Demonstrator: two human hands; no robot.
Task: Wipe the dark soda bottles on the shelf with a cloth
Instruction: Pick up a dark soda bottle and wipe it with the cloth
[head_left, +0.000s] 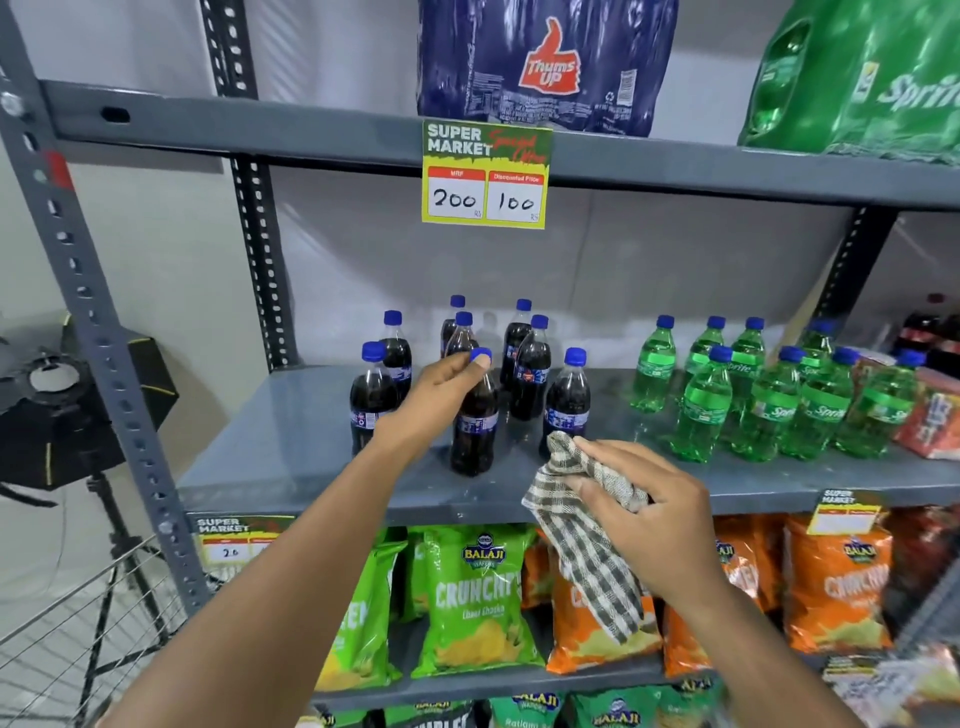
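Several dark soda bottles with blue caps stand on the grey middle shelf (270, 447). My left hand (441, 384) grips the front bottle (474, 431) by its cap and neck; the bottle stands upright near the shelf's front edge. My right hand (644, 509) holds a bunched checked cloth (576, 525) just right of that bottle, in front of another dark bottle (567, 400). The cloth's tail hangs down past the shelf edge. Other dark bottles (530, 374) stand behind, and one (370, 400) is partly hidden by my left wrist.
Green soda bottles (769, 400) crowd the shelf's right half. A price sign (485, 174) hangs from the upper shelf, which carries wrapped bottle packs. Snack bags (475, 603) fill the shelf below. A wire basket (78, 639) and a studio light (57, 405) stand at the left.
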